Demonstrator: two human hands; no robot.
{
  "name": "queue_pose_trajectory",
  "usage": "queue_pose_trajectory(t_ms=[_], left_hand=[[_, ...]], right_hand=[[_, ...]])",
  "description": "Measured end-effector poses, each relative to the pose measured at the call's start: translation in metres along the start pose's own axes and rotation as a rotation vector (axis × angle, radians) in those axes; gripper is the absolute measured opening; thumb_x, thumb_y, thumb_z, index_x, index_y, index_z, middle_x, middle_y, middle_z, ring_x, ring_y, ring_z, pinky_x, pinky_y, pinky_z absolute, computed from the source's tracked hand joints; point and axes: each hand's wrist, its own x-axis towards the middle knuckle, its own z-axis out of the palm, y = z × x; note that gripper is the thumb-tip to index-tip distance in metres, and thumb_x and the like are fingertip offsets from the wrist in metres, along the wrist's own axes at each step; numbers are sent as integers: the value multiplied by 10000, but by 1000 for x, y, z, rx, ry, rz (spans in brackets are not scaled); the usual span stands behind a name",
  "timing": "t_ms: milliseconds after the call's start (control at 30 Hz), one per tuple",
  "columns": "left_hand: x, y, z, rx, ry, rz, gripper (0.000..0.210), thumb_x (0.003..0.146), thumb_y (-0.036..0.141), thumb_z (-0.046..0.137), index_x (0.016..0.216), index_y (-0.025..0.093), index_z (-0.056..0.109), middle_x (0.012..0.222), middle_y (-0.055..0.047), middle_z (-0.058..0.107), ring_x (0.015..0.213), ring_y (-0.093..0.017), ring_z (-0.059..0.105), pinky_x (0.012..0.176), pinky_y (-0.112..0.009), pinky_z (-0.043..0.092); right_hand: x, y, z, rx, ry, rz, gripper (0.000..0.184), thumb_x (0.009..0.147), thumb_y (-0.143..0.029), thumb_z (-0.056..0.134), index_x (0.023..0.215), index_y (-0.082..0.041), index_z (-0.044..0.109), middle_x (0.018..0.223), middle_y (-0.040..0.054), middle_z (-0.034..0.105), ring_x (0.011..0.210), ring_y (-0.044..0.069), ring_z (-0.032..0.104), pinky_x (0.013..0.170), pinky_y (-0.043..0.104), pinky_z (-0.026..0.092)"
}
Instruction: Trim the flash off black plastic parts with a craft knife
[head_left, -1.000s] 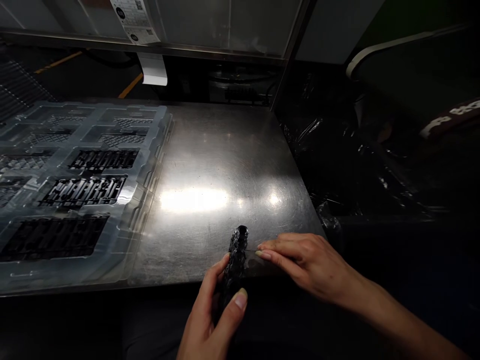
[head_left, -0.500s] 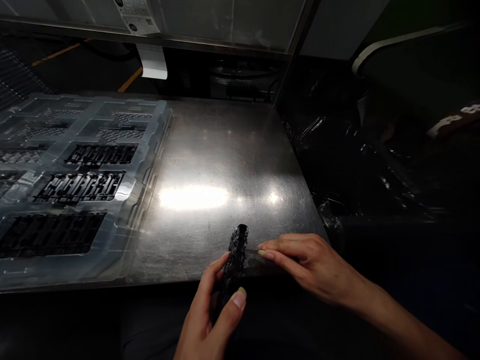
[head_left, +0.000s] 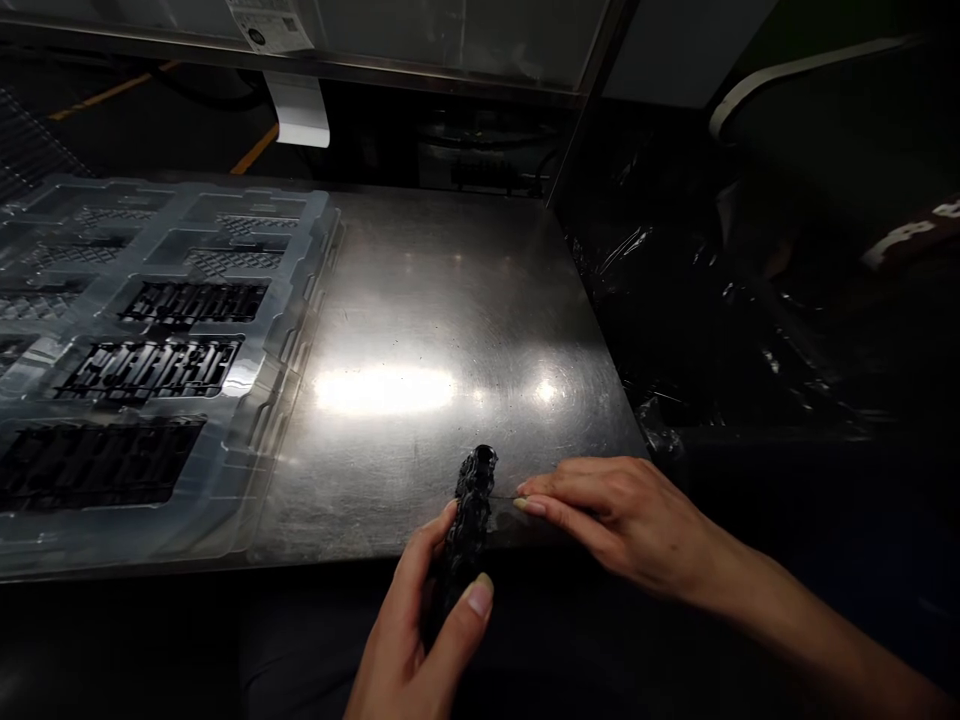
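My left hand (head_left: 420, 625) grips a stack of small black plastic parts (head_left: 469, 510) that stands on edge at the front rim of the steel table (head_left: 442, 310). Its thumb and fingers wrap the near end of the stack. My right hand (head_left: 607, 515) lies on the table just to the right, fingertips touching the stack's side, holding nothing I can make out.
A clear plastic tray (head_left: 292, 330) with several pockets of black parts covers the left of the table. Black plastic sheeting (head_left: 712, 330) hangs off the right side. A glass panel with a white label (head_left: 296, 105) stands behind.
Both hands and the stack stay in place. The view has shifted slightly, so everything sits a little lower and further left in the picture.
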Motion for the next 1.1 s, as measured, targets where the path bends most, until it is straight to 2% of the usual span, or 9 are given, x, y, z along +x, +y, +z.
queue_pose_trajectory(t_ms=[167, 433, 633, 833, 933, 1000, 1067, 1100], left_hand=[[-1, -4, 2, 42, 27, 4, 591, 953, 601, 636, 1482, 364, 519, 1616, -3, 501, 1553, -260, 349, 1317, -514, 158], [-2, -6, 11, 40, 77, 28, 582, 947, 601, 640, 1472, 375, 530, 1594, -1, 525, 1531, -273, 387, 1294, -511, 222], [-2, -6, 18, 2, 113, 47, 590, 927, 584, 667, 1449, 336, 549, 1547, -36, 560, 1503, -300, 415, 1261, -511, 268], [-4, 0, 23, -68, 106, 12, 624, 910, 576, 680, 1445, 294, 528, 1501, -72, 584, 1433, -313, 487, 1189, -457, 351], [-4, 0, 23, -73, 119, -2, 643, 896, 584, 684, 1445, 288, 528, 1480, -89, 587, 1423, -330, 488, 1177, -469, 349], [-4, -1, 22, -62, 123, -6, 657, 892, 599, 683, 1451, 292, 526, 1479, -94, 579, 1427, -336, 477, 1179, -482, 335], [-3, -3, 21, -55, 123, 2, 658, 890, 608, 685, 1447, 293, 531, 1464, -93, 586, 1431, -337, 468, 1181, -481, 330], [-3, -4, 20, -53, 118, 7, 654, 891, 607, 685, 1445, 296, 533, 1455, -90, 591, 1424, -336, 475, 1179, -477, 333]], right_hand=[[-5, -6, 4, -92, 13, 52, 373, 1114, -476, 454, 1065, -310, 785, 824, -13, 710, 683, 144, 652, 649, 307, 459], [-21, -25, 25, -181, 121, 193, 430, 1122, -504, 383, 957, -303, 725, 752, -27, 653, 601, 146, 637, 561, 319, 390], [-30, -39, 41, -271, 325, 184, 348, 1127, -409, 434, 1137, -282, 759, 762, -7, 669, 592, 139, 647, 542, 316, 395], [-36, -43, 61, -337, 491, 166, 307, 1101, -302, 511, 1236, -194, 764, 774, 51, 669, 655, 186, 646, 615, 338, 445], [-36, -37, 68, -174, 644, 180, 303, 1078, -264, 554, 1297, -190, 750, 857, 90, 714, 749, 212, 671, 737, 355, 502], [-31, -32, 67, 114, 669, 248, 267, 1062, -318, 593, 1237, -222, 770, 967, 95, 741, 854, 224, 695, 799, 346, 525], [-23, -30, 63, 477, 555, 371, 233, 1011, -413, 676, 1102, -226, 781, 996, 73, 739, 903, 220, 686, 805, 318, 528], [-18, -30, 59, 641, 466, 434, 252, 972, -454, 723, 1029, -214, 770, 942, 55, 722, 861, 202, 665, 768, 295, 517]])
